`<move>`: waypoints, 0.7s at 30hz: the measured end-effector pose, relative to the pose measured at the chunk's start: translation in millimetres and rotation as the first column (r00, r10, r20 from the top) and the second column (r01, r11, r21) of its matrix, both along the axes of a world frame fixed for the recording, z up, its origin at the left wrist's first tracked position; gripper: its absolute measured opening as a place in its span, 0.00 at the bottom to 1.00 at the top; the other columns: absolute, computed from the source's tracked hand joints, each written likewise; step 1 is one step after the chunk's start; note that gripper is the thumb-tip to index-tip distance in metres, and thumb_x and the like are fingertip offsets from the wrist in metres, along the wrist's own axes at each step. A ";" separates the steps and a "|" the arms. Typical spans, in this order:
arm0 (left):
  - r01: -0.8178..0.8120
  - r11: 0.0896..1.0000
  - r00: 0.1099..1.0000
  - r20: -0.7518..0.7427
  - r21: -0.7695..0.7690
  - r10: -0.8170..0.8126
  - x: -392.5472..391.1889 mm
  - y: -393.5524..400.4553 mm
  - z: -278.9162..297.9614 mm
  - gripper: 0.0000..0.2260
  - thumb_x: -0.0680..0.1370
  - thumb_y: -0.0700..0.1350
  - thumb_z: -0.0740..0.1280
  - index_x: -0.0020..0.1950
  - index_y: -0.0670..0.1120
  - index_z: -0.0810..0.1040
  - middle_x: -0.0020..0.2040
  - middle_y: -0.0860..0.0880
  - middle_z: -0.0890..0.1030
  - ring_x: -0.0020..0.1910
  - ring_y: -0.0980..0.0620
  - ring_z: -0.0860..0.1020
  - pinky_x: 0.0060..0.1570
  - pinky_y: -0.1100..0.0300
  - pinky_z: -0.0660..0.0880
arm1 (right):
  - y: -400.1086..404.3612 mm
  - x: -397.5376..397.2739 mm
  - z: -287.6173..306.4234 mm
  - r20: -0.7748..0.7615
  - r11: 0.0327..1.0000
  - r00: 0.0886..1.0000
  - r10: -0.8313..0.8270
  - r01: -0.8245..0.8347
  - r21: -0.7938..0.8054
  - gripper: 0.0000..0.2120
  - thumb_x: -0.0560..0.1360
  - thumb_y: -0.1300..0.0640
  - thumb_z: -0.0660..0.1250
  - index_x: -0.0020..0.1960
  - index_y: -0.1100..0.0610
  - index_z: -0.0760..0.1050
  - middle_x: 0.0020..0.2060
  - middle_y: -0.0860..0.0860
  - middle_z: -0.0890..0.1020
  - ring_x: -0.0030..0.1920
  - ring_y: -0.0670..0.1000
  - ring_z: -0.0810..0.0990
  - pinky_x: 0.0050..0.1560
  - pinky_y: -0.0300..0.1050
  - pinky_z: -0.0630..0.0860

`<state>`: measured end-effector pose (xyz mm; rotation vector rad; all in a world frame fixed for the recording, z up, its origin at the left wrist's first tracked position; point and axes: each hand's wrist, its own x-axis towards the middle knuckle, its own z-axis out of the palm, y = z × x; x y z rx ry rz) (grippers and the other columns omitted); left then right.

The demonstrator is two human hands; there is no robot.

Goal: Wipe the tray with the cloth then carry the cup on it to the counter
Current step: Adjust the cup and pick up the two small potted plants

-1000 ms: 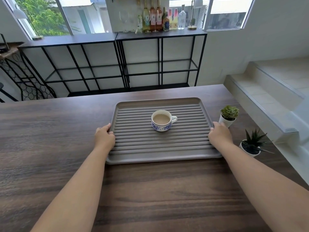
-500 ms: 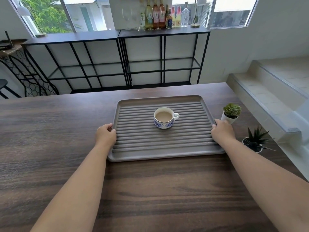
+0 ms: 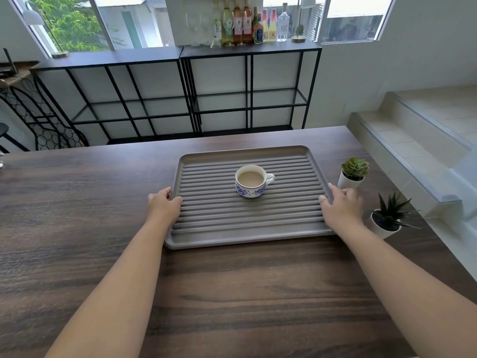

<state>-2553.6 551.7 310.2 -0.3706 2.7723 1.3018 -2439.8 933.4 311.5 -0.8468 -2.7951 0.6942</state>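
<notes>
right hand (image 3: 340,206) is a bit blurred, fingers spread loose over the tray (image 3: 245,229)'s right rim, can't tell if it's actually gripping; left hand (image 3: 164,204) curls onto the left rim, fingertips hidden under it; cup (image 3: 251,180) of milky drink sits between both grips, mid-tray; two potted plants (image 3: 353,171) just beside the right hand; bare wooden table (image 3: 77,215) past the left

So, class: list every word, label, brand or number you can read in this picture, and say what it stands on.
"PURE", faint and uncertain: on the clear bottle on the black shelf.
"K": on each of the two yellow bottles.
Other bottles' labels: too small and blurred to read.
Cup: blue pattern only, no words.
Tray, plant pots: no text.
</notes>
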 end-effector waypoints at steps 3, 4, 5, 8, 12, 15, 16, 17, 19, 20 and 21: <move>0.022 0.992 0.996 -0.078 -0.127 -0.032 8.7 8.3 7.8 0.23 0.78 0.46 0.64 0.74 0.49 0.67 0.67 0.43 0.65 0.62 0.42 0.67 0.61 0.51 0.67 | -9.7 12.9 -0.6 -0.028 0.999 0.999 0.034 -0.033 0.020 0.22 0.78 0.49 0.59 0.72 0.49 0.66 0.64 0.56 0.66 0.63 0.61 0.63 0.65 0.53 0.61; 0.043 0.983 0.986 -0.154 -0.177 -0.071 12.3 12.1 9.5 0.22 0.78 0.46 0.65 0.73 0.50 0.68 0.65 0.43 0.67 0.63 0.41 0.66 0.61 0.51 0.65 | -12.9 15.3 -1.0 -0.037 0.999 0.998 0.042 -0.041 0.026 0.21 0.78 0.50 0.60 0.71 0.48 0.67 0.64 0.55 0.67 0.63 0.61 0.63 0.65 0.53 0.61; 0.079 0.976 0.966 -0.228 -0.203 -0.126 16.0 17.1 10.9 0.21 0.78 0.45 0.65 0.71 0.50 0.70 0.63 0.44 0.68 0.62 0.42 0.66 0.60 0.53 0.65 | -15.7 15.4 -1.8 -0.050 0.998 0.997 0.058 -0.056 0.034 0.21 0.77 0.51 0.61 0.70 0.48 0.68 0.64 0.55 0.68 0.63 0.60 0.63 0.64 0.53 0.61; 0.273 0.951 0.912 -0.275 -0.145 -0.304 24.8 42.2 12.4 0.22 0.77 0.46 0.68 0.71 0.51 0.70 0.63 0.48 0.71 0.62 0.48 0.69 0.61 0.54 0.68 | -24.4 4.5 2.6 -0.106 0.986 0.982 0.158 -0.151 0.073 0.20 0.76 0.54 0.62 0.68 0.49 0.70 0.63 0.53 0.72 0.63 0.59 0.67 0.64 0.51 0.63; 0.409 0.912 0.903 -0.155 0.027 -0.400 23.3 81.2 6.8 0.29 0.75 0.49 0.72 0.74 0.51 0.67 0.67 0.52 0.72 0.62 0.54 0.71 0.63 0.52 0.72 | -46.7 -30.0 19.6 -0.202 0.927 0.949 0.243 -0.289 -0.241 0.21 0.77 0.61 0.58 0.70 0.54 0.69 0.63 0.51 0.74 0.60 0.51 0.73 0.57 0.40 0.71; 0.412 0.904 0.910 -0.104 0.115 -0.402 14.9 99.4 1.3 0.33 0.72 0.53 0.74 0.74 0.52 0.66 0.67 0.50 0.73 0.63 0.54 0.73 0.65 0.49 0.72 | -62.5 -56.6 20.5 -0.201 0.831 0.968 0.147 -0.232 -0.506 0.22 0.77 0.62 0.58 0.71 0.54 0.68 0.60 0.51 0.77 0.52 0.49 0.77 0.49 0.41 0.75; 0.415 0.900 0.909 -0.102 0.132 -0.404 12.4 103.2 0.1 0.34 0.71 0.53 0.75 0.74 0.52 0.67 0.67 0.50 0.74 0.62 0.54 0.74 0.65 0.49 0.72 | -65.4 -64.0 18.5 -0.193 0.800 0.976 0.105 -0.198 -0.567 0.22 0.77 0.62 0.58 0.71 0.54 0.68 0.59 0.51 0.77 0.52 0.49 0.77 0.50 0.42 0.75; 0.417 0.897 0.908 -0.108 0.146 -0.405 10.6 106.3 -1.0 0.34 0.70 0.53 0.76 0.73 0.51 0.68 0.66 0.50 0.75 0.61 0.54 0.75 0.64 0.50 0.73 | -67.3 -70.3 15.4 -0.188 0.767 0.980 0.065 -0.170 -0.619 0.22 0.77 0.63 0.58 0.70 0.55 0.68 0.56 0.50 0.78 0.51 0.50 0.78 0.51 0.43 0.76; 0.422 0.892 0.905 -0.128 0.162 -0.405 8.6 112.1 -2.4 0.32 0.70 0.50 0.76 0.72 0.51 0.69 0.64 0.49 0.77 0.58 0.55 0.78 0.62 0.54 0.74 | -69.6 -80.0 7.9 -0.190 0.703 0.982 0.004 -0.138 -0.698 0.21 0.76 0.64 0.58 0.69 0.58 0.70 0.51 0.49 0.79 0.49 0.50 0.79 0.52 0.45 0.77; 0.422 0.890 0.905 -0.140 0.172 -0.402 8.8 114.8 -2.1 0.32 0.70 0.49 0.76 0.72 0.50 0.70 0.63 0.49 0.78 0.56 0.55 0.79 0.60 0.57 0.75 | -70.4 -82.9 4.4 -0.193 0.678 0.981 -0.014 -0.132 -0.723 0.20 0.77 0.64 0.59 0.68 0.59 0.70 0.49 0.49 0.79 0.46 0.49 0.78 0.51 0.44 0.77; 0.420 0.889 0.905 -0.152 0.184 -0.397 8.5 117.2 -2.7 0.32 0.70 0.47 0.77 0.72 0.49 0.70 0.62 0.49 0.79 0.55 0.56 0.79 0.57 0.62 0.75 | -71.0 -84.8 1.6 -0.195 0.662 0.980 -0.023 -0.132 -0.738 0.18 0.77 0.64 0.59 0.67 0.60 0.71 0.48 0.50 0.79 0.43 0.48 0.78 0.49 0.44 0.76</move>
